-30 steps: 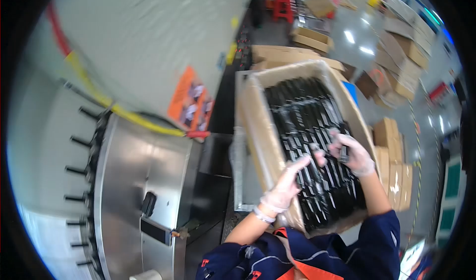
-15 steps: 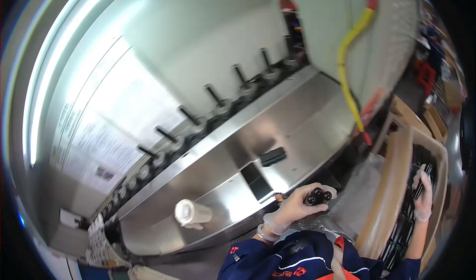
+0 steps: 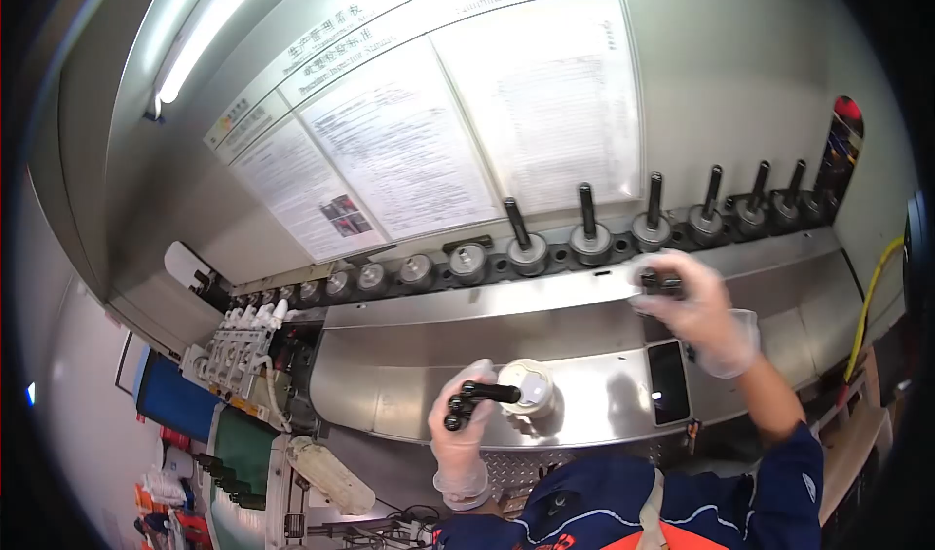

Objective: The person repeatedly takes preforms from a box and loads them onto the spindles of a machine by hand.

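My left hand (image 3: 460, 443), in a thin clear glove, is closed around several short glossy black tubes (image 3: 466, 412). One of them sticks out to the right, in front of a white lidded cup (image 3: 539, 404) on the metal tray. Higher up and to the right, my gloved right hand (image 3: 706, 316) is closed on black tubes (image 3: 662, 282), seen partly end-on and half hidden by the fingers. It hovers just in front of a row of round spindles. Several spindles carry an upright black tube (image 3: 587, 214); others, such as a bare spindle (image 3: 467, 260), carry none.
A long stainless steel tray (image 3: 409, 355) runs across in front of me, with a dark flat rectangle (image 3: 669, 382) in it. Printed sheets (image 3: 399, 141) hang on the wall behind. At left is a green conveyor belt (image 3: 239, 453); at right, a yellow hose (image 3: 867, 306).
The view has swung left. My right hand has come from the box of black tubes on the right to the spindle row, holding tubes. My left hand still grips its tubes, now near the cup.
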Demonstrator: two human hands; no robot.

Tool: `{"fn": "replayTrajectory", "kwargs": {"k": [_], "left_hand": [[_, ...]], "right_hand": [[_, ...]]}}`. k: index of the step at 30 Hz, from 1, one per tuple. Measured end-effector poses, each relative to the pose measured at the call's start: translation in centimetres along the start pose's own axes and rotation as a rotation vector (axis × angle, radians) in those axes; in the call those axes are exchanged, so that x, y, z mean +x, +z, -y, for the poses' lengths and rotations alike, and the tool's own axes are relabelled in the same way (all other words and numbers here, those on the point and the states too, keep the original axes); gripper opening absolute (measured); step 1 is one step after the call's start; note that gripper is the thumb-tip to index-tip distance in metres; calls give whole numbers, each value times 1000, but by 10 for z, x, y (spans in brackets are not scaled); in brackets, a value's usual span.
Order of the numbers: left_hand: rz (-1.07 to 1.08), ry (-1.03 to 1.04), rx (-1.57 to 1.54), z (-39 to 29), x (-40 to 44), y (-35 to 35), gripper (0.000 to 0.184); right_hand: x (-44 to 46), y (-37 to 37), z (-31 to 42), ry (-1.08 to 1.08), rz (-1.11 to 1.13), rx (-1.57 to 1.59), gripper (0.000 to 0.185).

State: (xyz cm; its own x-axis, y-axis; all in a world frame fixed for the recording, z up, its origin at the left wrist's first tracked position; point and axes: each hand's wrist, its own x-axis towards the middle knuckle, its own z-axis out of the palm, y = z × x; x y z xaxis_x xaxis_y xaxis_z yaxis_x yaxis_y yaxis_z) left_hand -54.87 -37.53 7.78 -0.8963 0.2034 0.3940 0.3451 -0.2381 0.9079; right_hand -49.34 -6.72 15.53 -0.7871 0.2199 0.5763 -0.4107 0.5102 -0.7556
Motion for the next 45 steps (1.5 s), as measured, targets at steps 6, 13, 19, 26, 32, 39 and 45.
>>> {"fn": "replayTrajectory", "kwargs": {"k": [6, 13, 19, 26, 32, 39, 45], "left_hand": [[-366, 61, 154, -14, 44, -54, 35], [-336, 310, 330, 5, 142, -151, 36], [-372, 350, 523, 21, 239, -161, 31], [-372, 165, 576, 51, 259, -162, 32], [-424, 249, 907, 19, 250, -190, 29], [-512, 222, 998, 37, 286, -242, 41], [-395, 79, 1220, 40, 292, -253, 46]], "right_hand": [[115, 185, -28, -160, -17, 46, 33], [151, 251, -51, -59, -22, 47, 27], [143, 227, -46, 31, 143, -26, 32], [142, 204, 42, 117, 370, -372, 55], [174, 305, -7, -63, 272, -352, 48], [163, 303, -16, 54, 384, -375, 47], [111, 217, 27, -11, 468, -123, 54]]}}
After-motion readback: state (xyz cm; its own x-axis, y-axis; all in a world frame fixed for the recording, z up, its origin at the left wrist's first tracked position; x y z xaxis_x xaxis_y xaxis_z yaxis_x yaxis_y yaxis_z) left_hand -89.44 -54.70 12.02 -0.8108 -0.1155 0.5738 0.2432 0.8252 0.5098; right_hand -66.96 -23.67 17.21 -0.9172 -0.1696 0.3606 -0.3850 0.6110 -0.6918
